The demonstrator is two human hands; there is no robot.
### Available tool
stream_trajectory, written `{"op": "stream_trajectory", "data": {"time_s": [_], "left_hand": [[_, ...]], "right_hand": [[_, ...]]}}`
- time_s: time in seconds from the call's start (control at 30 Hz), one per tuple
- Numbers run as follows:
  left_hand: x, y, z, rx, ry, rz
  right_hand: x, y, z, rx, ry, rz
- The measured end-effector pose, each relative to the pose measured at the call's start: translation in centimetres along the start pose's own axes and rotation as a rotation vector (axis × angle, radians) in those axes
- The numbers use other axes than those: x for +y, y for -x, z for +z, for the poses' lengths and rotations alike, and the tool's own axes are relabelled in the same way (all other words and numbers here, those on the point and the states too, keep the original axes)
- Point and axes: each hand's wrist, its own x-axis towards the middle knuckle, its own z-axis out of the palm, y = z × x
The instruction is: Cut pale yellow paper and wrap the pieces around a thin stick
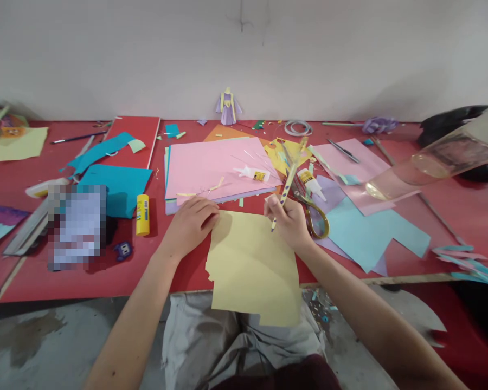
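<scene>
A pale yellow sheet of paper (250,265) lies at the front edge of the red table (65,276) and hangs over my lap. My left hand (190,223) rests on the sheet's top left corner, fingers curled down against it. My right hand (289,219) is closed round a striped pencil (287,187), whose tip touches the paper near its top right corner. Gold-handled scissors (315,216) lie just right of that hand.
A pink paper stack (215,168) with a small glue bottle (252,173) sits behind the yellow sheet. Blue sheets (117,184), a yellow glue stick (142,215), light blue paper (370,233), a purple paper doll (228,108) and scraps cover the table. A clear bottle (443,157) looms at right.
</scene>
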Motion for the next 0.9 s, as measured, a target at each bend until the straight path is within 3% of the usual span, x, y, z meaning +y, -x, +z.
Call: {"op": "stream_trajectory", "data": {"time_s": [0.17, 0.3, 0.43, 0.73, 0.9], "left_hand": [[0.1, 0.0, -0.1, -0.012, -0.009, -0.006], [0.2, 0.0, -0.2, -0.007, -0.008, 0.001], [0.1, 0.1, -0.1, -0.006, 0.003, 0.02], [0.3, 0.1, -0.1, 0.019, 0.014, 0.036], [0.3, 0.1, -0.2, 0.028, 0.005, 0.032]], "right_hand": [[0.5, 0.3, -0.1, -0.103, 0.099, -0.146], [0.8, 0.6, -0.4, -0.059, 0.117, -0.18], [0.7, 0.5, -0.5, 0.005, 0.279, -0.28], [2.0, -0.4, 0.4, -0.178, 0.602, -0.373], [2.5, -0.5, 0.4, -0.141, 0.621, -0.404]]}}
